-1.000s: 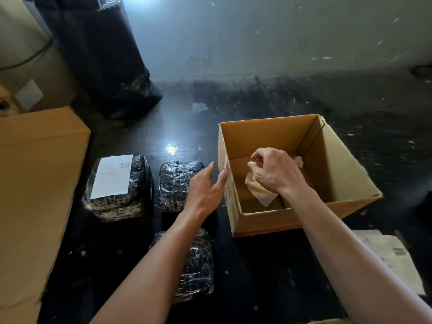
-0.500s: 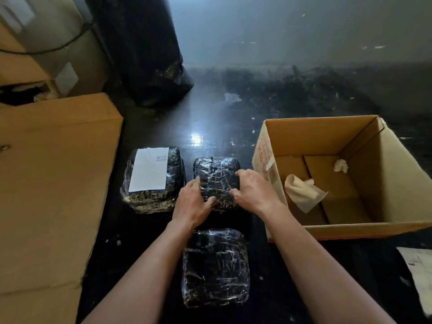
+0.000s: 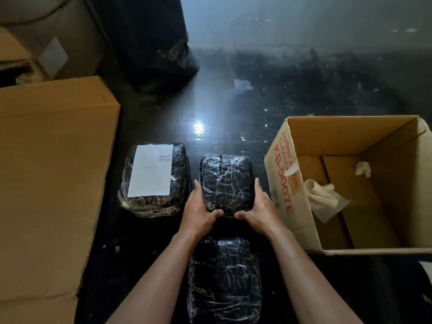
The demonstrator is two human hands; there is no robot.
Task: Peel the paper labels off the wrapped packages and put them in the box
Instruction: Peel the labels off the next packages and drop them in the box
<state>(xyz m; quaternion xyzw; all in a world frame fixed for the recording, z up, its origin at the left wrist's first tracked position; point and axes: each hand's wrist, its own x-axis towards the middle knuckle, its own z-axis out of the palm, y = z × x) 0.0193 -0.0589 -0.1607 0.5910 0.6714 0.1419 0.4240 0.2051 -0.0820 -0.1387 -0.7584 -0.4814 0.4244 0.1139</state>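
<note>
At the far left stands a big closed carton [image 3: 51,183], and just beside it lies the package [image 3: 154,183] with a white paper label [image 3: 150,170] stuck flat on top, the only label in view that is not yet peeled. The left hand [image 3: 198,211] presses the left side of the bare middle package [image 3: 228,183], fingers straight, thumb spread across the near edge. The right hand [image 3: 259,211] mirrors it on the other side. Neither hand pinches. Another bare package [image 3: 224,279] lies nearer, between the forearms. This looks like turning the middle package to check for a label, so lift evenly with both palms, since the slick wrap may slip. To the right, the open box [image 3: 280,183] holds peeled paper [image 3: 325,197].
</note>
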